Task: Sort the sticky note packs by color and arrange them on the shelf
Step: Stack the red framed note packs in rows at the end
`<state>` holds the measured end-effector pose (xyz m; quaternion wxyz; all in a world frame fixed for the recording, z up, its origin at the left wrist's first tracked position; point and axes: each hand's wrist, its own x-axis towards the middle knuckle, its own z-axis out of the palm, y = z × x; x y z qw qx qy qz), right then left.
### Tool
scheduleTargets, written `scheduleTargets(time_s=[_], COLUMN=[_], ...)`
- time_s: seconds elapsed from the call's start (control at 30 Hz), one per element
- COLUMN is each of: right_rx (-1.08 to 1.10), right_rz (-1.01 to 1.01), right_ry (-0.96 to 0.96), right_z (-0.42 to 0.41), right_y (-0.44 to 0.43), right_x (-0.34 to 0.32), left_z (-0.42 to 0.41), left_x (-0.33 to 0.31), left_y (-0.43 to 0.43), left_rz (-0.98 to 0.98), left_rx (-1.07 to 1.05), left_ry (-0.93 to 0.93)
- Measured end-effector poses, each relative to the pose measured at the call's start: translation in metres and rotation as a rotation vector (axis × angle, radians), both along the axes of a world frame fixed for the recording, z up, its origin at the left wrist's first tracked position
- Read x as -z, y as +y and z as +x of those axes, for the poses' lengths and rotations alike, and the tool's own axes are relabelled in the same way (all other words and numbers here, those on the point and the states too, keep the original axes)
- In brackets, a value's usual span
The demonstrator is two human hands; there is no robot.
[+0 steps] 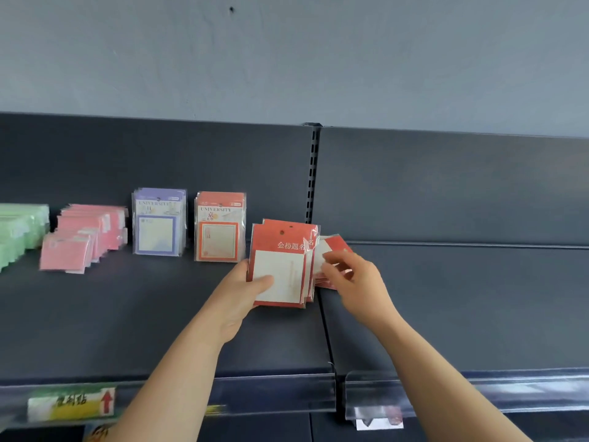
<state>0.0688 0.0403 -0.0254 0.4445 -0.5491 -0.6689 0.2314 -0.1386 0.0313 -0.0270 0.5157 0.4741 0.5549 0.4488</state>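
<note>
On the shelf (127,314), green packs (22,231) lay far left, then pink packs (83,240), then purple packs (158,223) and orange packs (220,228) standing up. My left fingers (261,280) gripped a stack of red packs (280,266) upright, thumb on the front. Just beside it, my right fingers (338,261) were curled, pinching another red pack (334,245).

Red packs (280,266) upright in your left hand (237,295), more red packs (334,245) tilted in your right hand (357,282), green stack (22,231), pink stack (83,240), purple stack (158,223), orange stack (220,229) along the shelf (127,314)
</note>
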Motion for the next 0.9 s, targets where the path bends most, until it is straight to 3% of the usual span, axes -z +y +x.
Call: scheduleTargets(time_s=[0.07, 0.2, 0.27, 0.4, 0.57, 0.77, 0.9], right_rx=[0.002, 0.185, 0.062, -0.15, -0.298, 0.014, 0.035], right_rz=[0.022, 0.084, 0.087, 0.039, -0.005, 0.0, -0.018], right_ry=[-0.002, -0.261, -0.465, -0.539, -0.348, -0.234, -0.223], right_z=[-0.002, 0.007, 0.007, 0.006, 0.016, 0.02, 0.025], right_y=[0.001, 0.017, 0.025, 0.025, 0.022, 0.016, 0.014], right_x=[0.002, 0.003, 0.003, 0.003, 0.009, 0.007, 0.011], left_z=[0.0, -0.007, -0.009, -0.008, -0.001, 0.004, 0.003], left_x=[0.0, -0.002, -0.004, -0.004, -0.012, -0.012, -0.013], left_y=[-0.004, -0.007, -0.01, -0.014, -0.005, 0.003, 0.006], left_rz=[0.041, 0.066, 0.025, 0.017, 0.08, 0.045, 0.016], left_rx=[-0.002, -0.13, -0.184, -0.165, -0.077, -0.035, 0.069], left_ry=[0.084, 0.102, 0.024, -0.015, 0.194, 0.322, 0.383])
